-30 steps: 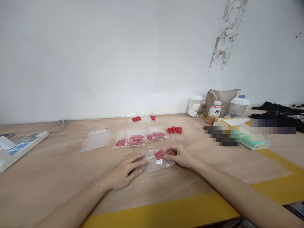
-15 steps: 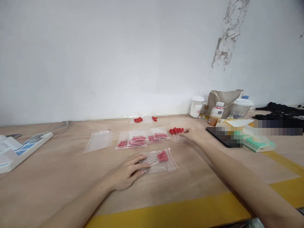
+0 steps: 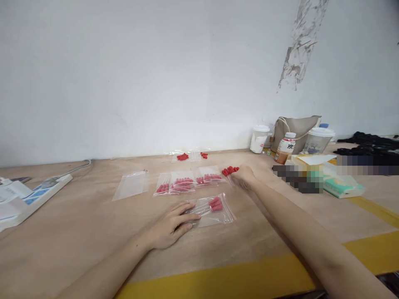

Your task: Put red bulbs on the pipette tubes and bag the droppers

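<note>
My left hand (image 3: 174, 224) lies with its fingers spread flat on the near end of a clear zip bag (image 3: 226, 215). Inside that bag are a few droppers with red bulbs (image 3: 215, 204) and thin clear stems. Farther right, my right hand (image 3: 245, 177) is curled over a fanned row of loose red-bulbed droppers (image 3: 230, 170); its fingertips and whatever is between them are hidden. Between the hands and the wall, filled zip bags (image 3: 182, 182) of red-bulbed droppers overlap in a row, with more bags (image 3: 212, 176) at its right end.
A flat clear bag (image 3: 132, 185) lies left of the row. Small red pieces (image 3: 182, 156) rest on plastic by the wall. At left is a power strip (image 3: 59, 187). A paper cup (image 3: 259, 139), bottle (image 3: 286, 148), grey bag (image 3: 299, 128) and tissue pack (image 3: 343, 186) stand right.
My right hand has turned and curled further over the loose droppers, covering most of their stems. My left hand stays on the bag. The view has shifted slightly.
</note>
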`<action>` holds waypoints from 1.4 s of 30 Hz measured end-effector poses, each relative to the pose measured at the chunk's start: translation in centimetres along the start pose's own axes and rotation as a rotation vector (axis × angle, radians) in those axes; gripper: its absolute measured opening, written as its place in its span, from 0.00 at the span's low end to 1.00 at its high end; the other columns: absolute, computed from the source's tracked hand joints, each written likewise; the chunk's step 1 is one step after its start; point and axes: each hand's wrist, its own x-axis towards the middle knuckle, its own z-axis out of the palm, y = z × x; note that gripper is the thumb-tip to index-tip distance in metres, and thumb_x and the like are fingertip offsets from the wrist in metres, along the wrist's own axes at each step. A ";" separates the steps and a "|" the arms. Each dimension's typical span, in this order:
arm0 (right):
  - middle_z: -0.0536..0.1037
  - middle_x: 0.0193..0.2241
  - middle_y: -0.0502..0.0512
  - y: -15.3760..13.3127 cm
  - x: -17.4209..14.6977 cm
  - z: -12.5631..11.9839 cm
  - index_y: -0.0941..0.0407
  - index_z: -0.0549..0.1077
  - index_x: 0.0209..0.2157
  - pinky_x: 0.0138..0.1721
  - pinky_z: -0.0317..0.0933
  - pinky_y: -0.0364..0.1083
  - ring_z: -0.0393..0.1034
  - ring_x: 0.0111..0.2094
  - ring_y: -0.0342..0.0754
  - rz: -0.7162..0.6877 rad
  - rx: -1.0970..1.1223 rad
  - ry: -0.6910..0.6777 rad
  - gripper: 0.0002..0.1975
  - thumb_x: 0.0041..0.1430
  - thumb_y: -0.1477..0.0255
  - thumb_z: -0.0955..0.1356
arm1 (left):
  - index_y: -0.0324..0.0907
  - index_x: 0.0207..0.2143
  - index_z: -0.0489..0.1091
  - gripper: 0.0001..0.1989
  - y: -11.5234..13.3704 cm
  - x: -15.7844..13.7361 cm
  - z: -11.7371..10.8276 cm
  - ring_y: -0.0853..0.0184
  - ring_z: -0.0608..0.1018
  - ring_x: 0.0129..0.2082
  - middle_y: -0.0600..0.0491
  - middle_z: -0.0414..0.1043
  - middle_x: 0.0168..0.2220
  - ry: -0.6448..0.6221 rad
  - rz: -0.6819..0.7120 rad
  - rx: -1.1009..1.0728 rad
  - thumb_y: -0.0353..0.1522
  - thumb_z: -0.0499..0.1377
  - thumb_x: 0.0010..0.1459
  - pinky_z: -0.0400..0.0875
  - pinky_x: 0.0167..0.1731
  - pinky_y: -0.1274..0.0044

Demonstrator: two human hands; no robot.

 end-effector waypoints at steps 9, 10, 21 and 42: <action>0.66 0.16 0.46 -2.5 -5.0 -3.1 0.58 0.65 0.29 0.18 0.53 0.39 0.59 0.16 0.39 0.016 0.349 -0.080 0.13 0.44 0.63 0.66 | 0.55 0.53 0.58 0.17 0.0 0.0 0.0 0.61 0.55 0.57 0.57 0.50 0.59 0.009 0.017 -0.002 0.38 0.44 0.62 0.51 0.54 0.65; 0.65 0.16 0.45 -2.5 -6.0 -3.1 0.58 0.63 0.34 0.18 0.53 0.39 0.58 0.16 0.38 0.023 0.451 -0.085 0.17 0.43 0.63 0.67 | 0.55 0.53 0.58 0.17 0.0 0.0 0.0 0.61 0.55 0.57 0.56 0.50 0.59 0.009 0.016 0.001 0.39 0.44 0.62 0.52 0.54 0.65; 0.65 0.21 0.42 -1.1 -10.9 0.5 0.52 0.48 0.48 0.22 0.65 0.44 0.66 0.19 0.42 0.013 0.718 -0.082 0.34 0.42 0.65 0.69 | 0.55 0.53 0.58 0.17 -0.1 0.0 0.1 0.62 0.54 0.58 0.56 0.50 0.58 0.003 0.014 0.036 0.39 0.43 0.62 0.52 0.54 0.65; 0.69 0.20 0.47 -0.9 -11.6 -0.8 0.59 0.72 0.27 0.22 0.56 0.41 0.61 0.21 0.39 -0.090 0.386 -0.300 0.16 0.37 0.63 0.72 | 0.53 0.55 0.54 0.19 -0.2 -0.1 0.2 0.62 0.55 0.57 0.55 0.51 0.58 0.030 -0.005 0.024 0.39 0.44 0.62 0.52 0.54 0.66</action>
